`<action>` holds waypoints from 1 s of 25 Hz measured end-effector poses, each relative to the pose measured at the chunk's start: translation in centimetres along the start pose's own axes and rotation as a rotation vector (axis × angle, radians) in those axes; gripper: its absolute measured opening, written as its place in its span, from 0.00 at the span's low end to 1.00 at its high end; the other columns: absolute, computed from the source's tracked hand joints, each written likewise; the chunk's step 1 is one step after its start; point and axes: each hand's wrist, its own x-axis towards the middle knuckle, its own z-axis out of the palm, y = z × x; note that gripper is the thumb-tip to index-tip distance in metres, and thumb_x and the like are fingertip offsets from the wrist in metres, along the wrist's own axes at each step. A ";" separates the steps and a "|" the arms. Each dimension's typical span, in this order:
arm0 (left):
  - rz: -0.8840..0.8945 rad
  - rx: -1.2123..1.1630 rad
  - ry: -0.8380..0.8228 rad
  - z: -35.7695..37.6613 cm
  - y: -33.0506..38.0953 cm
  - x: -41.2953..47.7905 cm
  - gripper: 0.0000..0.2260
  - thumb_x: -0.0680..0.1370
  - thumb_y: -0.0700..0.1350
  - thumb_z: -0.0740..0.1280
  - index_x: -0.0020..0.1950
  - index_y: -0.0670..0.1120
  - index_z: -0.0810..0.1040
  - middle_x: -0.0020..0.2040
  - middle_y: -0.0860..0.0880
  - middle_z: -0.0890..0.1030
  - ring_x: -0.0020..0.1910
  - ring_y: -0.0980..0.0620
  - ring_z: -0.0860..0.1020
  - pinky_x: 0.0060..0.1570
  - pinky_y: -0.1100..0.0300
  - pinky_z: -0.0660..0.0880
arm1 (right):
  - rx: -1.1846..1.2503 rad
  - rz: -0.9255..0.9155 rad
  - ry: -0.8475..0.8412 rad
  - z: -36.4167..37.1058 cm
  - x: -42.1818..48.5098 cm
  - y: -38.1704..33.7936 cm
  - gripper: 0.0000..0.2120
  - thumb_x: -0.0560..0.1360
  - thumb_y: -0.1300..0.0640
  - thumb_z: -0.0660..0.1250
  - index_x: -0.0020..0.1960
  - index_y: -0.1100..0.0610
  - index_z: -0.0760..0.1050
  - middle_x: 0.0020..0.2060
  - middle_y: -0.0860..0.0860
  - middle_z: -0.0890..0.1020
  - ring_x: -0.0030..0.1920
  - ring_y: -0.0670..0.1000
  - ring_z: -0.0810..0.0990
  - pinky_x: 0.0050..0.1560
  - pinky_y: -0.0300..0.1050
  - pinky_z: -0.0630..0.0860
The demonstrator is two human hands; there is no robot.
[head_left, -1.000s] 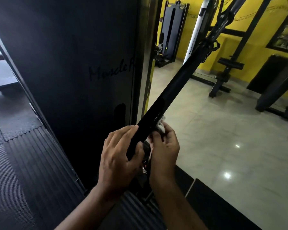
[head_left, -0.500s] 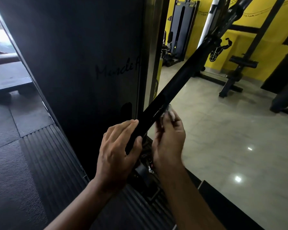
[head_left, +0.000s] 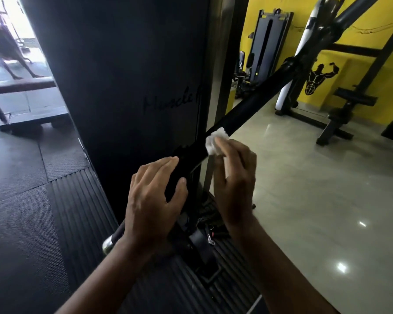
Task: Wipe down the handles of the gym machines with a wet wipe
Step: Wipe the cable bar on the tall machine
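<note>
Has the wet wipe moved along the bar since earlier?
Yes: the wet wipe, in the right hand, slid up the black bar, away from the left hand.

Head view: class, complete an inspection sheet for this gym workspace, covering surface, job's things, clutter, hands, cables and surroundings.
Surface: ribbed black mat underfoot; glossy tiled floor to the right.
Job's things: white wet wipe pressed against the slanting black bar.
Clutter: chrome-tipped bar, straps and a clip at the machine's base.
Hands: left hand holds the bar's lower end; right hand holds the wipe.
Cables: nothing seen.
Surroundings: dark machine panel, yellow wall with bodybuilder figure, bench at left.
</note>
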 end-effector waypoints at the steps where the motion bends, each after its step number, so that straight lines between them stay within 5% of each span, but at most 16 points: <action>1: 0.001 0.020 0.009 -0.1 0.1 0.1 0.17 0.78 0.49 0.66 0.66 0.45 0.77 0.62 0.50 0.79 0.62 0.54 0.73 0.60 0.51 0.73 | -0.026 -0.103 -0.031 -0.3 0.5 0.3 0.12 0.78 0.64 0.68 0.61 0.64 0.79 0.57 0.57 0.80 0.57 0.56 0.76 0.57 0.48 0.76; 6: 0.003 0.132 0.011 -0.8 1.1 0.6 0.16 0.78 0.49 0.67 0.65 0.47 0.78 0.61 0.52 0.80 0.62 0.54 0.73 0.63 0.57 0.65 | -0.074 -0.223 -0.113 -1.1 3.8 0.9 0.11 0.81 0.60 0.63 0.60 0.63 0.80 0.56 0.57 0.82 0.56 0.58 0.77 0.58 0.48 0.74; 9: -0.032 0.160 0.009 -1.3 1.4 1.5 0.15 0.77 0.51 0.66 0.62 0.49 0.78 0.59 0.54 0.80 0.60 0.56 0.73 0.62 0.58 0.63 | -0.012 -0.490 -0.423 -1.4 6.4 -0.1 0.11 0.79 0.60 0.65 0.58 0.61 0.81 0.57 0.56 0.82 0.58 0.58 0.79 0.59 0.52 0.75; 13: -0.059 0.135 0.017 -1.3 1.8 3.3 0.14 0.77 0.51 0.67 0.61 0.48 0.79 0.57 0.53 0.81 0.60 0.54 0.74 0.61 0.59 0.62 | -0.072 -0.287 -0.693 -2.7 13.0 -0.6 0.12 0.77 0.61 0.63 0.58 0.54 0.79 0.52 0.51 0.83 0.52 0.52 0.80 0.53 0.52 0.78; 17: -0.004 0.088 -0.022 -0.9 1.0 4.6 0.13 0.78 0.51 0.66 0.60 0.48 0.79 0.57 0.54 0.80 0.59 0.54 0.74 0.60 0.60 0.63 | -0.185 -0.391 -1.022 -1.2 14.9 -2.6 0.13 0.78 0.63 0.62 0.57 0.48 0.77 0.49 0.46 0.79 0.47 0.47 0.78 0.48 0.48 0.79; 20: -0.023 0.114 -0.018 -0.9 0.7 5.1 0.14 0.77 0.51 0.66 0.61 0.49 0.79 0.57 0.55 0.80 0.60 0.54 0.74 0.62 0.57 0.64 | -0.272 -0.235 -1.032 -1.3 17.9 -1.4 0.11 0.79 0.62 0.60 0.54 0.47 0.75 0.45 0.44 0.78 0.43 0.43 0.76 0.47 0.44 0.77; 25: -0.083 0.118 -0.010 -0.5 1.7 5.3 0.15 0.76 0.49 0.66 0.61 0.48 0.79 0.57 0.54 0.80 0.60 0.55 0.73 0.62 0.59 0.62 | -0.259 -0.329 -1.109 -0.8 18.1 -0.9 0.12 0.80 0.61 0.59 0.53 0.45 0.74 0.42 0.40 0.73 0.43 0.41 0.74 0.46 0.40 0.74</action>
